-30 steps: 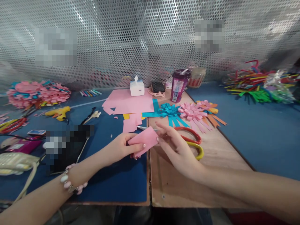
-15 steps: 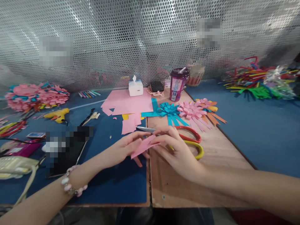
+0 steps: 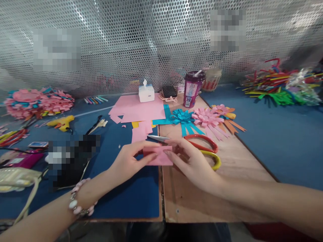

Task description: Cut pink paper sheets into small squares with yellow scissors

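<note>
A small pink paper piece [image 3: 161, 160] is held level between both hands above the seam of the table. My left hand [image 3: 131, 156] pinches its left side, thumb in front and fingers behind. On its right side my right hand [image 3: 194, 163] grips it in the same way. Scissors with a red and a yellow handle [image 3: 214, 144] lie just behind my right hand, partly hidden by it. Pink paper strips [image 3: 139, 132] lie behind my left hand, near a large pink sheet [image 3: 141, 111].
Blue [image 3: 182, 117] and pink paper flowers [image 3: 207, 117] lie behind the scissors. A purple cup [image 3: 193, 89] and a tissue box [image 3: 146, 94] stand at the back. Left are a yellow glue gun [image 3: 62, 123] and a dark device [image 3: 73, 164]; right, colourful strips [image 3: 275, 87].
The pink paper piece has turned from slanted to level and now faces the camera. Both hands have closed in on its two sides.
</note>
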`<state>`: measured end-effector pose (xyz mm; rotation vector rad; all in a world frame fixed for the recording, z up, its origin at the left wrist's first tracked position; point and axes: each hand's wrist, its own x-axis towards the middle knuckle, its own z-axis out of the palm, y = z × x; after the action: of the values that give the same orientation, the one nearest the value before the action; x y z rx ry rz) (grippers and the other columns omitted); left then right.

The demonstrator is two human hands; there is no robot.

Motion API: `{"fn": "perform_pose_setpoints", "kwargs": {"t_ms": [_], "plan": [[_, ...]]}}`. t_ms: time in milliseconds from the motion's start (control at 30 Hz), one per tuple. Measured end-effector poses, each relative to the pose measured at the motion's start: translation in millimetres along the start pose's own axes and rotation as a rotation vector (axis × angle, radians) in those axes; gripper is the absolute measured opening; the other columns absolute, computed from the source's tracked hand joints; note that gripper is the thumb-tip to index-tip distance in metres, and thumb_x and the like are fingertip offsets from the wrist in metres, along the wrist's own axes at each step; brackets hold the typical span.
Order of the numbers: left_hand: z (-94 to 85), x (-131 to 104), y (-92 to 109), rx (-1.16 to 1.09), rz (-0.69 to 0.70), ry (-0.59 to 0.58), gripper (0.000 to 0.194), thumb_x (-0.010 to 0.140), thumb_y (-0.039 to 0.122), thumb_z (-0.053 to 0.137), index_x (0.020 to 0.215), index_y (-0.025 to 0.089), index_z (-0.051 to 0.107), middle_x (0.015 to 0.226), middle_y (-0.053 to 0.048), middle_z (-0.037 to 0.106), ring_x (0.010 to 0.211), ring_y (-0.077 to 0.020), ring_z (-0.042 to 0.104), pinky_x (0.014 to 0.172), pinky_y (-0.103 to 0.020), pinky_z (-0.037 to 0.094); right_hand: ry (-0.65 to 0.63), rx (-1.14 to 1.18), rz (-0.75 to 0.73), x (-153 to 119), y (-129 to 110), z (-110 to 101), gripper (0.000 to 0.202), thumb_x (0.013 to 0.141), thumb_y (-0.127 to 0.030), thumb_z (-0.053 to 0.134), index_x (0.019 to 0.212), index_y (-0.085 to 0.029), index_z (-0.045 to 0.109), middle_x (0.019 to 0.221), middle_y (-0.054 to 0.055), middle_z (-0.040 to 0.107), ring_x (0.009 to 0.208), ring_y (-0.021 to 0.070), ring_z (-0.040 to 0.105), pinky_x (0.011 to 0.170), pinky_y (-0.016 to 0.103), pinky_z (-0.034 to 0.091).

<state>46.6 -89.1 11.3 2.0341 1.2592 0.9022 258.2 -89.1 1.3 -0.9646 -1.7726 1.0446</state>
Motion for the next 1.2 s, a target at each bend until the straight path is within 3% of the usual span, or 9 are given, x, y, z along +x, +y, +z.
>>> {"fn": "perform_pose_setpoints", "kwargs": {"t_ms": [167,567,733,1200], "plan": [[0.0,0.4,2.0,0.04,-0.033,0.006,0.029,0.081,0.034,0.067,0.108,0.024,0.069,0.096,-0.001,0.074,0.077,-0.0143,0.068,0.07,-0.024,0.056,0.025,0.009,0.035,1.9,1.3,0.2,0.019,0.089,-0.02,0.055,0.107,-0.02,0.059,0.087,0.002,0.062,0.079,0.0133,0.06,0.068,0.027,0.052],[-1.9,3.0,1.5,-0.075,-0.073,0.025,0.023,0.085,0.03,0.064,0.106,0.023,0.068,0.096,-0.001,0.074,0.077,-0.0117,0.068,0.067,-0.019,0.056,0.081,0.038,0.043,3.0,-3.3,-1.1,0.013,0.087,-0.023,0.061,0.099,-0.018,0.063,0.075,-0.002,0.062,0.066,0.0094,0.058,0.062,0.022,0.052],[-3.0,3.2,3.0,-0.084,-0.071,0.027,0.019,0.085,0.03,0.063,0.103,0.025,0.07,0.094,0.001,0.074,0.079,-0.0098,0.068,0.071,-0.017,0.055,0.08,0.054,0.042,3.2,-3.7,-1.2,0.012,0.087,-0.023,0.061,0.097,-0.018,0.064,0.076,-0.001,0.063,0.067,0.0093,0.058,0.064,0.022,0.052],[-3.0,2.4,-0.4,-0.093,-0.087,0.041,0.022,0.083,0.031,0.066,0.104,0.023,0.066,0.093,-0.001,0.073,0.074,-0.0109,0.066,0.063,-0.018,0.054,0.084,0.02,0.034,3.7,0.4,-0.9,0.013,0.087,-0.024,0.061,0.099,-0.019,0.062,0.077,-0.001,0.06,0.07,0.0112,0.058,0.065,0.024,0.051]]}}
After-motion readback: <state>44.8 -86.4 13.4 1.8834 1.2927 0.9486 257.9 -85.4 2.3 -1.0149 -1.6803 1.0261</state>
